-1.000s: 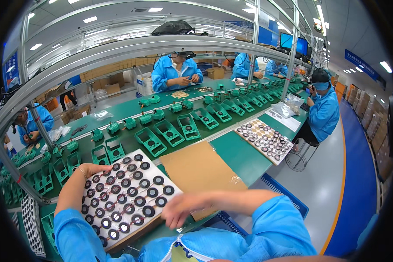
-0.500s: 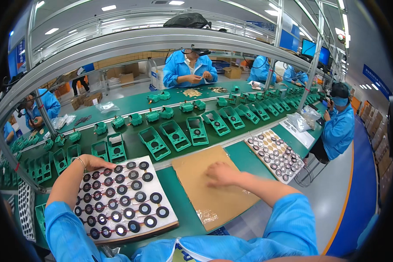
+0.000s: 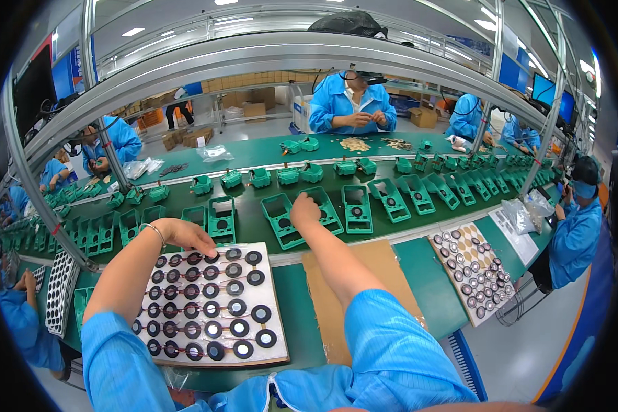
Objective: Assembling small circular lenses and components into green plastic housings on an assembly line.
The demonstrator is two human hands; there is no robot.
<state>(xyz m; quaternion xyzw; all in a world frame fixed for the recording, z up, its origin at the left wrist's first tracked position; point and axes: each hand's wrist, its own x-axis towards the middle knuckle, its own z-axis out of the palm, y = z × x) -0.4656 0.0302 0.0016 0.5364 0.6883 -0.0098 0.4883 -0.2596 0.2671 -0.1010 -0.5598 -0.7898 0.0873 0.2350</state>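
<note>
My left hand (image 3: 189,237) is at the far edge of a white foam tray (image 3: 273,302). Its fingers are closed at a small round black speaker (image 3: 211,256) in the far row. Several such speakers with thin red leads lie in rows across the tray. My right arm stretches over a flat cardboard sheet (image 3: 405,288) to the green belt. There my right hand (image 3: 305,211) is closed at the edge of an open green plastic housing (image 3: 323,199), its fingertips partly hidden. Another green housing (image 3: 279,214) lies just left of that hand.
More green housings (image 3: 356,209) line the belt (image 3: 247,199), with smaller green parts (image 3: 259,177) behind. On the right lies a second tray (image 3: 479,312) of round parts, partly filled. Metal frame bars (image 3: 288,55) cross above. Co-workers in blue sit across (image 3: 353,103) and at right (image 3: 578,220).
My right hand has moved from the cardboard sheet forward to the green housings. My left hand has shifted right along the tray's far edge onto a speaker. The view has turned left.
</note>
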